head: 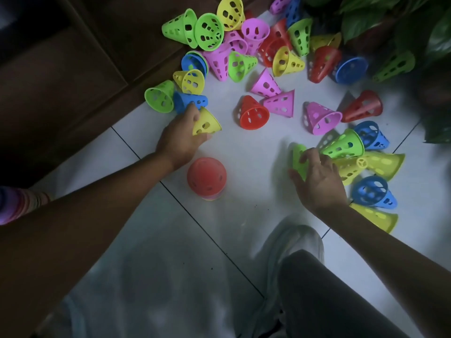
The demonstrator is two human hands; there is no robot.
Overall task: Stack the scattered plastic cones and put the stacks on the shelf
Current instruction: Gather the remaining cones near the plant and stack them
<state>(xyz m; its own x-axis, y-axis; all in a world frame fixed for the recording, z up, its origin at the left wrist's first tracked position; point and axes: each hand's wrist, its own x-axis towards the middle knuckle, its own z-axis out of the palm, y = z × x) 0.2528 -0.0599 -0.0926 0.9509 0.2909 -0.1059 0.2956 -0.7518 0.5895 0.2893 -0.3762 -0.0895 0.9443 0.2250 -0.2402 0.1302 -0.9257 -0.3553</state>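
Many perforated plastic cones in green, yellow, pink, red and blue lie scattered over the white tiled floor [244, 152]. My left hand [181, 137] grips a yellow cone [206, 123] lying on the floor, beside a blue cone [189, 101]. My right hand [317, 179] holds a green cone [299, 159], blurred, next to another green cone [341, 143]. An upright stack topped by a red cone [207, 178] stands on the floor between my two hands.
A dark wooden cabinet or shelf unit [61, 76] fills the upper left. Plant leaves [402, 25] overhang the upper right. My shoe [290, 242] and trouser leg [329, 301] are at the bottom. A striped colourful stack [17, 203] shows at the left edge.
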